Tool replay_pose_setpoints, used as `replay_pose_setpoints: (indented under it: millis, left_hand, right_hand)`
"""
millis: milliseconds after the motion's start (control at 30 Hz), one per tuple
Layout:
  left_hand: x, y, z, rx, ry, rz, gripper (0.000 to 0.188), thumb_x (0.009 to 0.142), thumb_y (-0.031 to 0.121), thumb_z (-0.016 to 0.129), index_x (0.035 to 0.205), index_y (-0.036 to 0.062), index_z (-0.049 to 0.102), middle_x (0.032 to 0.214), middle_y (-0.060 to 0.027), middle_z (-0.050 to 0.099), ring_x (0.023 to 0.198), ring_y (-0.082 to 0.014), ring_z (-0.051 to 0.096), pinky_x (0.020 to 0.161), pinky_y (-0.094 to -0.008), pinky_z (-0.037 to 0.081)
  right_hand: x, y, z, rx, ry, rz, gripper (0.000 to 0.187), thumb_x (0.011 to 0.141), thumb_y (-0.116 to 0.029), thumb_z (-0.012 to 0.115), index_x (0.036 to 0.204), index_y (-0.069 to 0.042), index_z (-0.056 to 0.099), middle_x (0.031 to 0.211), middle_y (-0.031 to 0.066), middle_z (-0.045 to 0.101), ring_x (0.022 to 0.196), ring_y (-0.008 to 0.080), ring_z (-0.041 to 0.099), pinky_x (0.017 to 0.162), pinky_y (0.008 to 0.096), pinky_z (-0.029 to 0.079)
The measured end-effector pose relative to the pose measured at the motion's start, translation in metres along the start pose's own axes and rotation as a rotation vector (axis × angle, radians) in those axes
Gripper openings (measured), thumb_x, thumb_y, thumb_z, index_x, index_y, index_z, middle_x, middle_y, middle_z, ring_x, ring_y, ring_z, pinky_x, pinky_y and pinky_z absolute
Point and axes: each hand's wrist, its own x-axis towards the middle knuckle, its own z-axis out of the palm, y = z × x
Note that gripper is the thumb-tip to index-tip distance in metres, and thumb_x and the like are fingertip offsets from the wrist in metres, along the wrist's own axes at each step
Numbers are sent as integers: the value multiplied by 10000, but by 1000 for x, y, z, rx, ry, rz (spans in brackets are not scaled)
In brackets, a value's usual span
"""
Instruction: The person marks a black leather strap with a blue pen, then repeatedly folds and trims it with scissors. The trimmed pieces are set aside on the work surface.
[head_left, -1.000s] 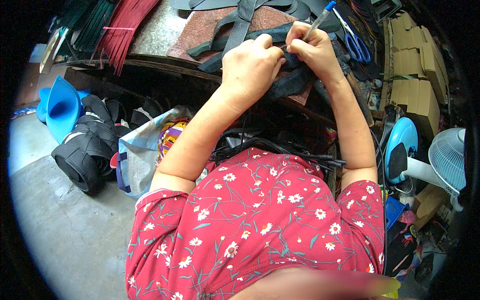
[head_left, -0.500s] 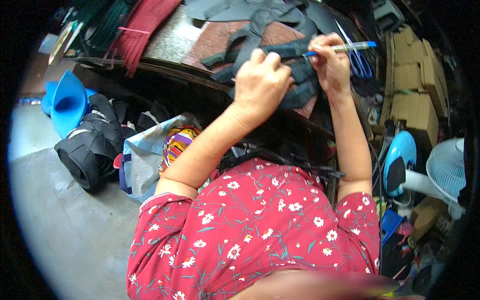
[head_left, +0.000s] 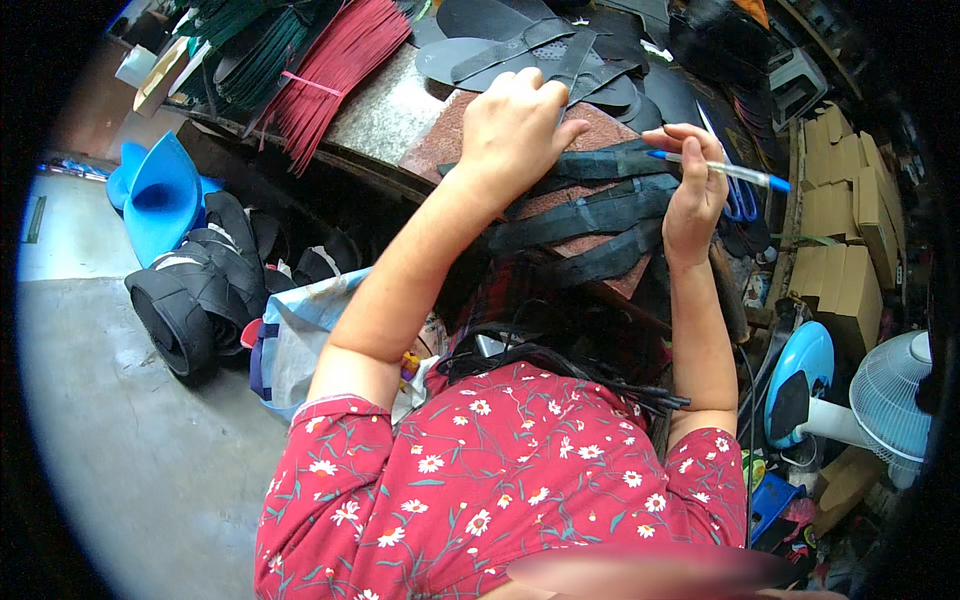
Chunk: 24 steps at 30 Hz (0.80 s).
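Note:
My right hand point(head_left: 692, 195) holds a clear pen point(head_left: 735, 172) with blue ends between its fingers, above the right side of the bench. Below and left of it, several dark strap strips point(head_left: 590, 205) lie side by side on a reddish-brown board point(head_left: 440, 135). My left hand point(head_left: 513, 130) is over the far part of the board, back up, with its thumb out to the side. Its fingertips are hidden, so I cannot see whether anything is in them. Just beyond it, black crossed straps point(head_left: 574, 58) lie on dark sole-shaped pieces point(head_left: 450, 62).
A red strip bundle point(head_left: 325, 75) lies on the bench at the left; blue-handled scissors point(head_left: 740, 195) lie at the right. On the floor at left are black rolls point(head_left: 180, 310) and a light-blue bag point(head_left: 310, 330). Cardboard boxes point(head_left: 840, 230) and a fan point(head_left: 890, 400) stand at right.
My left hand has moved away from the dark strips, toward the sole-shaped pieces. The pen has tilted in my right hand, and the strips beneath are more exposed. The view has shifted.

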Motion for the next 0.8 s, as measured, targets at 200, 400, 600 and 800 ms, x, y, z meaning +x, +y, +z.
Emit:
replay_pose_setpoints:
  millis: [200, 400, 600, 800]
  left_hand:
    - [28, -15, 8, 69, -341, -128, 206, 761, 249, 647, 902, 100, 672, 838, -156, 676, 839, -347, 656, 769, -427, 516]
    - [28, -4, -16, -418, -91, -246, 328, 764, 134, 633, 1077, 54, 577, 766, -158, 676, 724, -283, 678, 695, -373, 525]
    - [7, 29, -13, -1163, -197, -397, 245, 872, 130, 635, 1066, 3, 557, 775, -68, 642, 709, -128, 611, 654, -259, 486]
    - [-1, 33, -8, -753, -97, 81, 278, 873, 146, 667, 1110, 11, 607, 968, -93, 666, 882, -119, 624, 761, -267, 498]
  right_hand:
    - [10, -6, -4, -32, -143, -15, 251, 887, 37, 427, 1065, 9, 602, 992, 94, 643, 848, 137, 614, 802, 252, 472]
    - [2, -21, 4, -396, -268, -134, 360, 766, 51, 616, 1110, -55, 625, 987, 81, 623, 844, 178, 620, 706, 274, 496]
    - [-2, -11, 16, -227, -192, -176, 252, 802, -20, 697, 1033, -31, 596, 916, 57, 625, 782, 161, 605, 706, 254, 481]
    - [-12, -18, 8, 574, 21, 439, 36, 920, -82, 617, 920, -71, 584, 762, -33, 569, 617, 47, 514, 560, 199, 414]
